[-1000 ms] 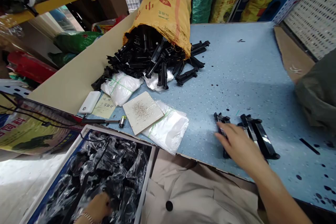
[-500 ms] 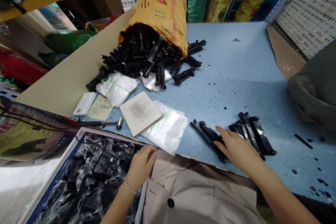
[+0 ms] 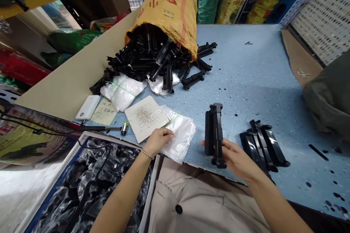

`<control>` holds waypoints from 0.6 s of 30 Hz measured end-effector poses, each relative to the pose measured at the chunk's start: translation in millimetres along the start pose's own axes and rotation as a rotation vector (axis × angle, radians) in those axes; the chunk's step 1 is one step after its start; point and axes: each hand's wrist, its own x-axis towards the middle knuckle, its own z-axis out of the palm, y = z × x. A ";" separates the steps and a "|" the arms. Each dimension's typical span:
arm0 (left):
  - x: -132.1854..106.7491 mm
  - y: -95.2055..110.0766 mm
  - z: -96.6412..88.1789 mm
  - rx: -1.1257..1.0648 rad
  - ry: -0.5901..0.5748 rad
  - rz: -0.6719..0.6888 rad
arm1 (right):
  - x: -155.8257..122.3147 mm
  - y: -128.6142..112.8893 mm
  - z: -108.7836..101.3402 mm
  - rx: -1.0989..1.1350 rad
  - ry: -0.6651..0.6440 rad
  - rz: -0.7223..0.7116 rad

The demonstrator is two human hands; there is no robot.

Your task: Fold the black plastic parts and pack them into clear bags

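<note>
My right hand [image 3: 237,160] grips a long black plastic part [image 3: 214,133] by its near end and holds it raised above the blue table [image 3: 254,76], pointing away from me. My left hand [image 3: 160,140] rests on a stack of clear plastic bags [image 3: 179,134] at the table's near edge, fingers pinching the top bag. A white tile [image 3: 147,116] strewn with tiny screws lies just left of that hand. A small group of the same black parts [image 3: 264,145] lies to the right of my right hand.
A yellow sack [image 3: 172,5] spills a pile of black parts [image 3: 153,58] at the back. White bag bundles [image 3: 123,91], a power bank [image 3: 88,107], a paper note [image 3: 104,111] and a small hammer [image 3: 109,128] lie on the left. A crate of bagged parts [image 3: 90,185] stands lower left.
My left hand came up out of the crate and landed on the clear bags. My right hand took a black part from the table, pulled it left and lifted it.
</note>
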 end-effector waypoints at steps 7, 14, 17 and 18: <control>-3.1 6.1 4.6 0.069 -0.022 0.054 | 41.2 3.7 61.8 0.446 -0.164 0.053; -5.6 1.3 -1.5 -0.049 0.038 -0.028 | 50.4 16.8 70.6 0.482 -0.124 0.061; -7.8 4.2 -8.6 -0.171 -0.001 -0.033 | 49.1 17.0 69.5 0.454 -0.062 0.063; -8.8 5.0 -10.5 -0.181 0.017 -0.032 | 48.1 15.8 69.2 0.449 -0.057 0.059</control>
